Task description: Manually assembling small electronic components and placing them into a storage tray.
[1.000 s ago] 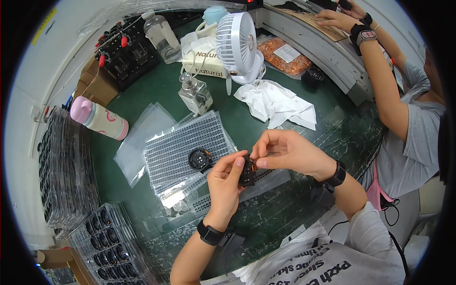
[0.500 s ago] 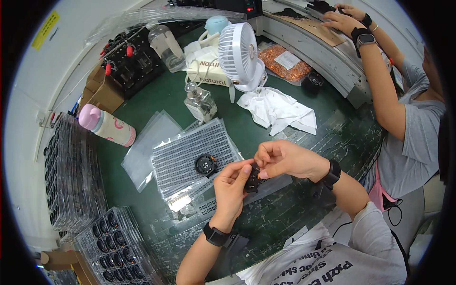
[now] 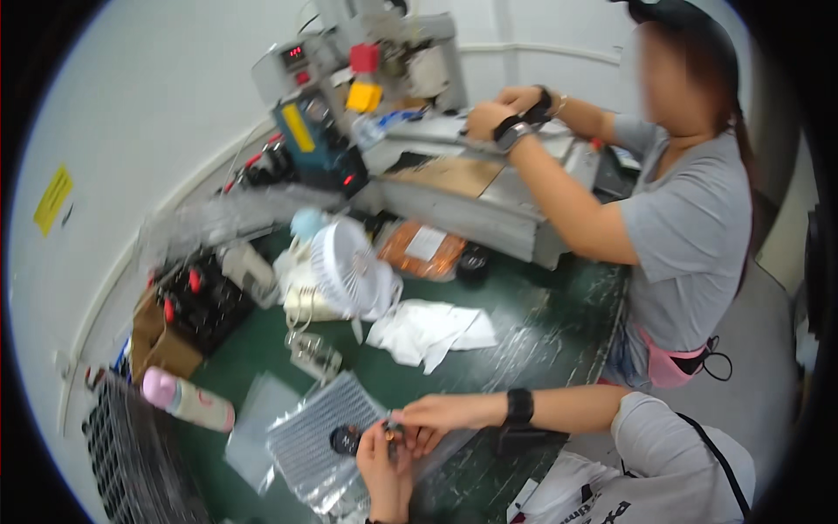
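Observation:
My left hand (image 3: 382, 467) and my right hand (image 3: 439, 414) meet over the near part of the bench. Between their fingertips is a small black part with a copper-coloured bit (image 3: 394, 432), blurred and partly covered by the fingers. Both hands are closed on it. Just left of them, a round black part (image 3: 346, 440) lies on a clear plastic sheet printed with rows of small dark marks (image 3: 307, 450). Another clear sheet (image 3: 257, 428) lies to the left of that one.
A pink-capped bottle (image 3: 189, 399), glass bottle (image 3: 312, 354), white fan (image 3: 346, 266), white cloth (image 3: 428, 332) and bag of copper-coloured pieces (image 3: 423, 249) stand or lie beyond. Stacked plastic trays (image 3: 131, 454) fill the left edge. A co-worker (image 3: 690, 210) works at a machine bench, far right.
The view has tipped up and turned right, so the bench sits lower and the co-worker and machine show more. My hands still hold the black part together; the right hand's fingers now lie lower around it.

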`<state>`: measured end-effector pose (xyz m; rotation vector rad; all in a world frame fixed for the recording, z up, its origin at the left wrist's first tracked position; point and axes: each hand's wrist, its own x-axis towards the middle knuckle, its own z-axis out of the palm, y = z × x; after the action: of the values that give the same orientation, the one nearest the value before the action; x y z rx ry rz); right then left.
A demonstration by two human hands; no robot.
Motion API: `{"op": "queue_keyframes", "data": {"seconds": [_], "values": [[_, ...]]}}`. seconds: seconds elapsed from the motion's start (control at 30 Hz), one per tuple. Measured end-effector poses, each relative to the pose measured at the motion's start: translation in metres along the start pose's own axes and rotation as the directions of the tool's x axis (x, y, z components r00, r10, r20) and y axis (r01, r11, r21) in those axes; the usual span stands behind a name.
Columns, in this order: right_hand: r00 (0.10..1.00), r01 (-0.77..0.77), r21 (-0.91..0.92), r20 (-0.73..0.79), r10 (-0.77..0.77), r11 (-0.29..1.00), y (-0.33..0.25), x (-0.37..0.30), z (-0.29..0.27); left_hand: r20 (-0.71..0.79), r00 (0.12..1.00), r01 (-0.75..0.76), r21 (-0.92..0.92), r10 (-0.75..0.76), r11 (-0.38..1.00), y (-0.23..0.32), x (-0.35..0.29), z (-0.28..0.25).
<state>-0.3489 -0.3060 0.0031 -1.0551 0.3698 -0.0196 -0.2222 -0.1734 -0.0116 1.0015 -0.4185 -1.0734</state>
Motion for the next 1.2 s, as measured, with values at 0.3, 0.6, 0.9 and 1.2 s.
{"op": "queue_keyframes", "data": {"seconds": [0.3,0.6,0.9,1.2], "values": [[0.966,0.205,-0.667,0.022,-0.256,0.716,-0.007,-0.014,0.013,0.007,1.000,0.015,0.423,-0.020,0.906,0.074,-0.001,0.023],[0.890,0.378,-0.772,0.151,-0.431,0.511,0.004,-0.018,0.017,-0.136,0.978,-0.020,0.695,0.159,0.719,0.097,0.012,-0.026],[0.817,0.332,-0.926,0.187,-0.546,0.180,-0.006,-0.014,0.009,-0.082,0.962,-0.102,0.777,0.261,0.621,0.082,0.037,-0.051],[0.876,0.262,-0.947,0.153,-0.457,0.185,-0.003,-0.014,0.015,-0.085,0.937,-0.100,0.865,0.338,0.492,0.077,0.032,-0.044]]}}
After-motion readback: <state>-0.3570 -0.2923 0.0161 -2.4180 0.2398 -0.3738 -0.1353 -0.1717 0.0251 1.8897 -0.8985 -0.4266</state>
